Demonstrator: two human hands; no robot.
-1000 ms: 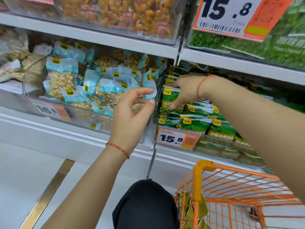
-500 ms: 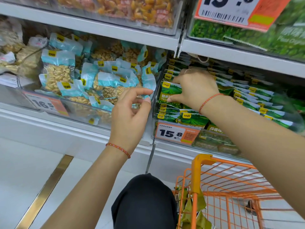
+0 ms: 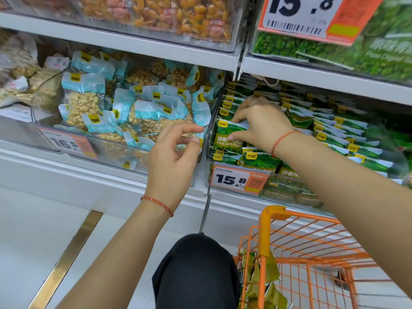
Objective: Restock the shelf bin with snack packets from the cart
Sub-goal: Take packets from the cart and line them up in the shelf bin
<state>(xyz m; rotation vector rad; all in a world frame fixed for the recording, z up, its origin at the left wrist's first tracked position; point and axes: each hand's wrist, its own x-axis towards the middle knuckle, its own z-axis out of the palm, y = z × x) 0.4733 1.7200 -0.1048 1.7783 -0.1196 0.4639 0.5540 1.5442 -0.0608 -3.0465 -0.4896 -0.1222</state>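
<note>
Right hand (image 3: 262,124) pinches a green garlic pea packet (image 3: 227,137) in the shelf bin (image 3: 208,175); left hand (image 3: 174,161) hovers with fingers loosely curled, holding nothing

Nearest, a dark-clad knee (image 3: 196,273) sits beside the orange wire cart (image 3: 312,259), where a few green packets (image 3: 265,284) hang against its near corner; both wrists wear red string bracelets; beyond the cart, the clear bin with a 15.8 price tag (image 3: 236,178) holds rows of green pea packets, the held one upright at its front left; left of it, a bin of blue-topped peanut packs (image 3: 136,110)
</note>
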